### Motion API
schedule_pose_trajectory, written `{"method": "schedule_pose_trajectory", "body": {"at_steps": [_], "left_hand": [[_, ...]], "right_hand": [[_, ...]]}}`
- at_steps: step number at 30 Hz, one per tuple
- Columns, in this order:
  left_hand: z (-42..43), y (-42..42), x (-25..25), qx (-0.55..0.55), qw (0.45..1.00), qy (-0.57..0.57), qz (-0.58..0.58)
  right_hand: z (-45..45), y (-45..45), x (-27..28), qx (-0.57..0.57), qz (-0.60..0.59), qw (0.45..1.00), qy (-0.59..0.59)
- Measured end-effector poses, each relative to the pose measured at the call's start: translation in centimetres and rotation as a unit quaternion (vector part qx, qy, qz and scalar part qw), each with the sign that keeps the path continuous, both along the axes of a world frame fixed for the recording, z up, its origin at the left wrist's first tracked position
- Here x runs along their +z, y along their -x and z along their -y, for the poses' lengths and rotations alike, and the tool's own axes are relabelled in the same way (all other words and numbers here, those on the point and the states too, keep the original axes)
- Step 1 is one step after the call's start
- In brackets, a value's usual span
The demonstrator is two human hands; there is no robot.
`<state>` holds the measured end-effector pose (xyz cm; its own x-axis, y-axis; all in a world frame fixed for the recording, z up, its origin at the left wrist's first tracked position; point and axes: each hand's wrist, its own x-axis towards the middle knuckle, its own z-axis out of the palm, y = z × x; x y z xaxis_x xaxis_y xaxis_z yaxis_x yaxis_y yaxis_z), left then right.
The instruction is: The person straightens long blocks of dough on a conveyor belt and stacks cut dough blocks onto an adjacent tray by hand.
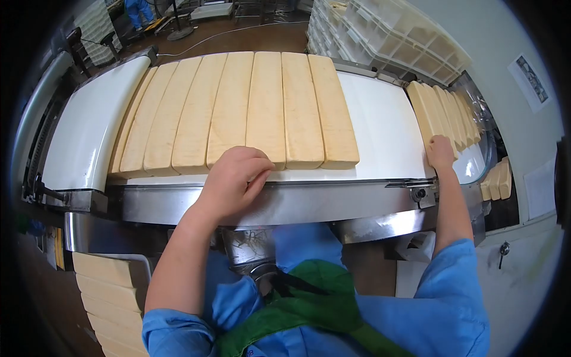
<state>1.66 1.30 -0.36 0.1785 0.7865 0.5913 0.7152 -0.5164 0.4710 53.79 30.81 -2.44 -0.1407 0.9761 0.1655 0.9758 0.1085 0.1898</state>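
Several long pale yellow blocks (266,107), resembling cheese, lie side by side on a white conveyor belt (380,119). My left hand (235,178) is at their near ends, in front of the middle blocks. Its fingers are curled, with thumb and fingertips close together; whatever they may hold is hidden. Farther right, another row of blocks (449,113) stands at the belt's end. My right hand (441,152) is closed at the near end of this row's leftmost block (423,113), its fingertips partly out of sight.
A steel rail (267,203) runs along the belt's front. White plastic crates (398,35) are stacked behind at right. More blocks (110,300) lie in a container at lower left, and others (496,180) sit at far right. A person in blue (138,13) stands at the back.
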Motion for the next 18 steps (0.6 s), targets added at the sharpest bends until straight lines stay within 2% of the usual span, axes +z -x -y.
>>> {"method": "schedule_pose_trajectory", "body": {"at_steps": [3,6,7,8,10,11,12,13,14,15,16,18], "left_hand": [[-0.5,-0.3,-0.3,-0.017,1.000,0.010,0.005],[-0.9,-0.3,-0.7,-0.022,0.999,0.017,-0.025],[-1.0,-0.4,-0.8,-0.020,0.999,0.015,-0.024],[-1.0,-0.5,-0.9,-0.018,0.999,0.014,-0.022],[-1.2,-0.7,-0.9,-0.016,1.000,0.012,-0.020],[-1.3,-0.8,-0.9,-0.016,1.000,0.012,-0.019],[-1.3,-0.7,-0.9,-0.015,1.000,0.013,-0.018],[-1.4,-0.7,-0.9,-0.015,1.000,0.011,-0.022],[-1.6,-0.7,-0.9,-0.014,0.999,0.010,-0.028],[-1.6,-0.7,-0.9,-0.012,0.999,0.010,-0.034],[-1.6,-0.8,-1.0,-0.006,0.999,0.008,-0.036],[-1.7,-0.9,-1.1,0.004,0.999,0.002,-0.043]], "right_hand": [[1.0,-3.5,-2.5,-0.086,-0.044,0.981,-0.169],[2.0,-1.1,-2.8,-0.106,-0.092,0.982,-0.125],[1.5,-0.6,-3.0,-0.075,-0.128,0.988,-0.053],[3.2,2.7,-1.5,-0.117,-0.127,0.985,-0.004],[4.7,4.2,-1.8,-0.088,-0.226,0.970,-0.033],[4.7,3.4,-2.2,-0.086,-0.403,0.911,0.019],[4.4,2.2,-2.7,-0.080,-0.564,0.819,0.071],[3.8,0.9,-2.8,-0.071,-0.704,0.696,0.121],[2.8,-0.5,-2.3,-0.076,-0.578,0.810,0.062],[1.4,-1.9,-1.7,-0.078,-0.434,0.897,0.003],[0.6,-3.2,-1.6,-0.081,-0.277,0.956,-0.056],[-0.4,-4.8,-3.0,-0.079,-0.162,0.966,-0.186]]}}
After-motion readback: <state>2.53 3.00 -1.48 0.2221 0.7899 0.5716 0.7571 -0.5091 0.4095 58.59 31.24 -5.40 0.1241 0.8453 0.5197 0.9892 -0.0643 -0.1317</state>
